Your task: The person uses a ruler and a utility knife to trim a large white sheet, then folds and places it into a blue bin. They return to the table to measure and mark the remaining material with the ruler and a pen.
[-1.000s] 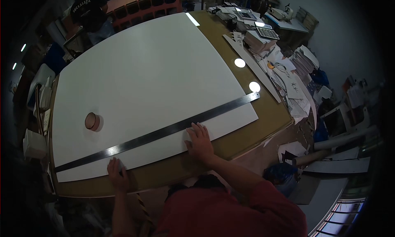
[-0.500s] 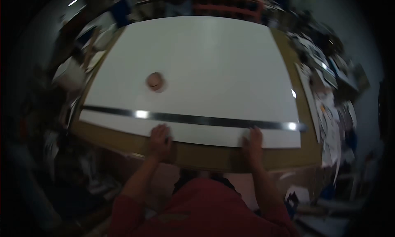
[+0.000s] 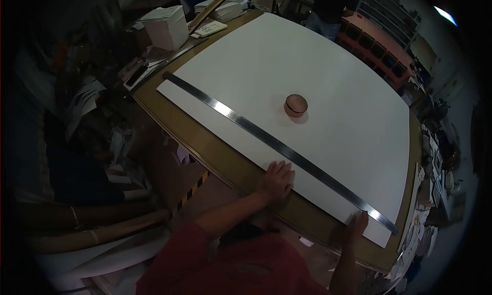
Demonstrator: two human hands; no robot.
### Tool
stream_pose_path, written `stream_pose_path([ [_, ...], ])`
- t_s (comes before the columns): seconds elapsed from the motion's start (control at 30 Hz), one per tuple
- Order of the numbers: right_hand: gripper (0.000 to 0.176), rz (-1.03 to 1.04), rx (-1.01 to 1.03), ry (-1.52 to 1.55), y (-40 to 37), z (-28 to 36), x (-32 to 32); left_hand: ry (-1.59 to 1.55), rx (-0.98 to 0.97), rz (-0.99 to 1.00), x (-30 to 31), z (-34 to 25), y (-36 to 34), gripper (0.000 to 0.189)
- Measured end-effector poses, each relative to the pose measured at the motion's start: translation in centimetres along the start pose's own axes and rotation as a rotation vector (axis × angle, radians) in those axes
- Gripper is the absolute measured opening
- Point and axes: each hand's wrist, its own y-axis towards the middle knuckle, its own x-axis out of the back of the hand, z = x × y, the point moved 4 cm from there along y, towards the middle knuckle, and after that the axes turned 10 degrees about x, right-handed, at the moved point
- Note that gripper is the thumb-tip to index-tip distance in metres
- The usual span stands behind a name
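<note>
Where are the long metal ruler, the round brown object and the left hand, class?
Long metal ruler (image 3: 279,147): head view, middle of its flat face.
Round brown object (image 3: 295,106): head view, middle of its visible surface.
Left hand (image 3: 277,183): head view, back of the hand.

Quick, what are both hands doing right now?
Left hand: open, at the white sheet's edge, holding nothing.
Right hand: open, by the metal ruler; can't tell if touching.
</note>
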Motion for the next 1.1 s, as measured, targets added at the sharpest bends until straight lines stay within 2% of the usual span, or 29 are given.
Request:
stream_pose_path([
  [0.3, 0.046, -0.016, 0.035, -0.050, -0.1, -0.7, -0.3, 0.017, -0.003, 0.026, 0.0, -0.2, 0.1, 0.049],
  [0.37, 0.046, -0.024, -0.011, 0.048, -0.1, -0.5, -0.2, 0.034, -0.007, 0.013, -0.1, -0.2, 0.0, 0.049],
  [0.5, 0.046, -0.047, -0.037, 0.059, -0.3, 0.1, 0.4, 0.056, -0.029, 0.050, -0.2, -0.6, 0.0, 0.049],
  [0.63, 0.046, -0.082, -0.008, 0.170, 0.2, 1.0, 1.5, 0.148, -0.029, 0.053, -0.8, -0.5, 0.0, 0.049],
  [0.93, 0.052, -0.171, -0.037, 0.196, 0.7, 1.6, 2.5, 0.195, -0.067, 0.083, -1.7, -0.1, 0.0, 0.050],
  [1.03, 0.054, -0.172, -0.103, 0.206, 0.5, 1.3, 2.4, 0.181, -0.104, 0.116, -2.1, -0.2, -0.1, 0.049],
  [1.1, 0.056, -0.174, -0.092, 0.217, 0.6, 1.6, 2.5, 0.177, -0.065, 0.109, -1.9, -0.1, -0.1, 0.046],
])
